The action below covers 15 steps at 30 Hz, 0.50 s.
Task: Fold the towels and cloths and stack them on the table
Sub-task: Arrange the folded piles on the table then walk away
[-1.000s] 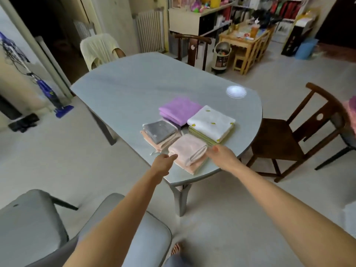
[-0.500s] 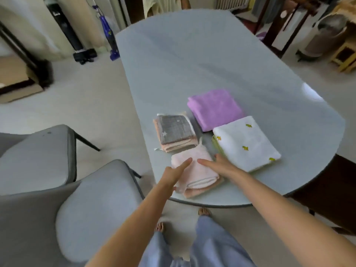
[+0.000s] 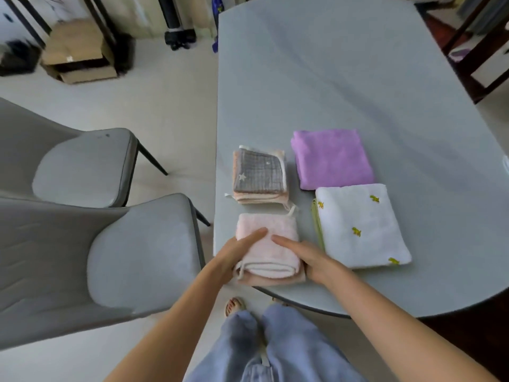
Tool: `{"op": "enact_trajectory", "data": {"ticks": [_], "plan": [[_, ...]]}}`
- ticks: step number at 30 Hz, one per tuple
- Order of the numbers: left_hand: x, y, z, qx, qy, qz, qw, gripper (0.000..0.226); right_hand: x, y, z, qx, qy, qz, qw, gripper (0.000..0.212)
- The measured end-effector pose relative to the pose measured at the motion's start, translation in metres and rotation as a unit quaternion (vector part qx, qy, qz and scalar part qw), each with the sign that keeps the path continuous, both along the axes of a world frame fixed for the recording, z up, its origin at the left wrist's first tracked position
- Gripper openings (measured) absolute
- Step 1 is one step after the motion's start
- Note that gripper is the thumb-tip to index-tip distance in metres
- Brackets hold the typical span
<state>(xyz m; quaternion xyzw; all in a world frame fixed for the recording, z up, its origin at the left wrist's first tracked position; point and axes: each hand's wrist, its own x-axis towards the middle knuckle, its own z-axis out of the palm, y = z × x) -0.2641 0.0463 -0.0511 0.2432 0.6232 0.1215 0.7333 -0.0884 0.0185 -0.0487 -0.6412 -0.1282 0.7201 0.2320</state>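
Four folded piles lie on the grey table [image 3: 344, 78] near its front edge. The nearest is a pale pink towel [image 3: 268, 249] on a peach cloth. My left hand [image 3: 237, 253] rests on its left side with straight fingers, and my right hand [image 3: 305, 256] presses its right side, fingers extended. Behind it sits a grey checked cloth with white stars [image 3: 259, 175] on a peach stack. A purple towel [image 3: 332, 158] lies further right at the back. A white cloth with small yellow prints [image 3: 360, 224] lies on a green one, to the right of my hands.
Two grey padded chairs [image 3: 110, 244] stand close on the left of the table. A dark wooden chair [image 3: 479, 51] is at the far right. A cardboard box [image 3: 77, 56] and a black stand sit on the floor at the back left.
I have stepped closer and the view has tilted down over the table. Both hands went from the near edge of the pink towel to lying flat on its two sides.
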Motion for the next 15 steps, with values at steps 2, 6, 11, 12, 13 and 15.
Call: {"op": "enact_trajectory", "data": {"ticks": [2, 6, 11, 12, 13, 15], "plan": [[-0.001, -0.005, 0.012, 0.034, -0.028, 0.015, 0.999, 0.074, 0.001, -0.004, 0.0, 0.008, 0.059, -0.006, 0.998, 0.04], [-0.007, -0.01, 0.027, 0.078, -0.033, 0.045, 0.995, 0.047, -0.005, -0.003, 0.003, 0.022, 0.122, 0.004, 0.992, 0.044], [-0.035, 0.002, 0.046, 0.133, -0.023, 0.095, 0.986, 0.043, -0.029, 0.03, 0.022, 0.083, 0.168, 0.066, 0.98, 0.047], [-0.044, 0.002, 0.05, 0.149, -0.026, 0.106, 0.983, 0.047, -0.036, 0.036, 0.027, 0.098, 0.173, 0.085, 0.976, 0.044], [-0.057, -0.001, 0.051, 0.163, -0.031, 0.12, 0.979, 0.05, -0.045, 0.039, 0.032, 0.108, 0.183, 0.105, 0.971, 0.043], [-0.084, -0.012, 0.055, 0.187, -0.034, 0.137, 0.972, 0.054, -0.067, 0.04, 0.041, 0.128, 0.219, 0.142, 0.957, 0.053]]}}
